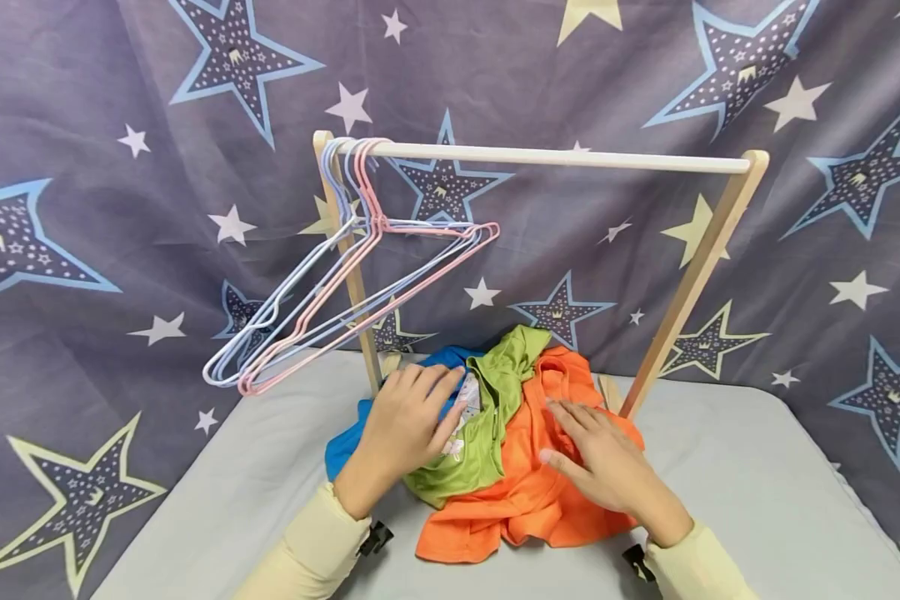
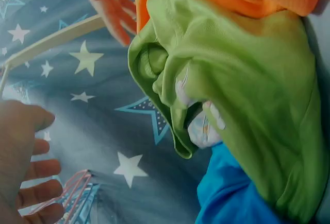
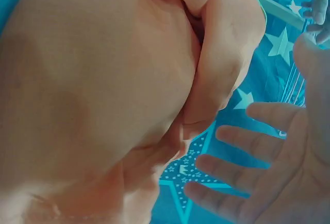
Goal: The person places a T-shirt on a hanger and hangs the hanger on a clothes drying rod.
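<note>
A heap of clothes lies on the grey surface under the rack: an orange garment [image 1: 487, 521], a green garment [image 1: 506, 375] with a pale print, and a blue garment [image 1: 348, 442] beneath on the left. My left hand [image 1: 405, 421] is over the blue and green cloth, fingers spread loosely. In the left wrist view that hand [image 2: 31, 167] shows a gap from the green garment [image 2: 247, 95]. Over the orange cloth is my right hand [image 1: 607, 462], fingers extended. The right wrist view shows the same hand [image 3: 258, 167] holding nothing, beside the orange garment [image 3: 103, 105].
Behind the heap stands a wooden rack with a white rail [image 1: 555, 157] and slanted posts [image 1: 693, 283]. Several pink, blue and white hangers [image 1: 300, 321] hang at its left end. A star-patterned curtain [image 1: 570, 75] backs the grey surface [image 1: 750, 500].
</note>
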Available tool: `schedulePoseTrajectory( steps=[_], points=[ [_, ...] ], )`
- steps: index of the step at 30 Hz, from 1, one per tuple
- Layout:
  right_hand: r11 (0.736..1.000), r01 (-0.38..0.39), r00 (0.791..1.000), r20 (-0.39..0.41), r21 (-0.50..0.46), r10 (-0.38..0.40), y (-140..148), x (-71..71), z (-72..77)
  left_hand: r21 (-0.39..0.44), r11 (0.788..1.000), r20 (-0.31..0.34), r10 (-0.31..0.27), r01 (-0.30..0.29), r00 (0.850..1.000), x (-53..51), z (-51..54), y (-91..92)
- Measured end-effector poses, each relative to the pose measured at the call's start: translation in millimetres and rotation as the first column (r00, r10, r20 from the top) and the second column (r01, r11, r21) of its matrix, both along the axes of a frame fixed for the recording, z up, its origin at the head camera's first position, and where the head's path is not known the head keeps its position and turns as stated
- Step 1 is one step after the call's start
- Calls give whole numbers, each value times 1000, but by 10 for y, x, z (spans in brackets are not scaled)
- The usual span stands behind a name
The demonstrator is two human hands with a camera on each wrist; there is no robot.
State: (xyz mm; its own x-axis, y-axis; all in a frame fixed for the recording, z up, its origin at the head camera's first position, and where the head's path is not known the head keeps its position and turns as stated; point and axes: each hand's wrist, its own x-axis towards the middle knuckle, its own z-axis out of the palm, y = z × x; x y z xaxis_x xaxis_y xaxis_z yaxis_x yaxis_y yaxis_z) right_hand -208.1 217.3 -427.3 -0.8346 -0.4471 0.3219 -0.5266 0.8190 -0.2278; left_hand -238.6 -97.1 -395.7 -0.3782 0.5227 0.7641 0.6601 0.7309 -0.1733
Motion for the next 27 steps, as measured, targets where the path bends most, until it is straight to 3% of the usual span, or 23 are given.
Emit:
schedulePoseTrajectory(
  steps=[10, 16, 27],
  points=[
    [999, -7, 1000, 7, -36, 7, 38, -186, 67, 163, 986, -135, 58, -36, 989, -75, 296, -219],
    [1000, -16, 1000, 4, -24, 16, 4, -296, 105, 194, 974, -178, 149, -113, 973, -109, 543, -344],
    [998, 22, 1000, -12, 64, -22, -10, -531, 309, 357, 911, -210, 293, -206, 933, -75, 923, -432]
  ],
)
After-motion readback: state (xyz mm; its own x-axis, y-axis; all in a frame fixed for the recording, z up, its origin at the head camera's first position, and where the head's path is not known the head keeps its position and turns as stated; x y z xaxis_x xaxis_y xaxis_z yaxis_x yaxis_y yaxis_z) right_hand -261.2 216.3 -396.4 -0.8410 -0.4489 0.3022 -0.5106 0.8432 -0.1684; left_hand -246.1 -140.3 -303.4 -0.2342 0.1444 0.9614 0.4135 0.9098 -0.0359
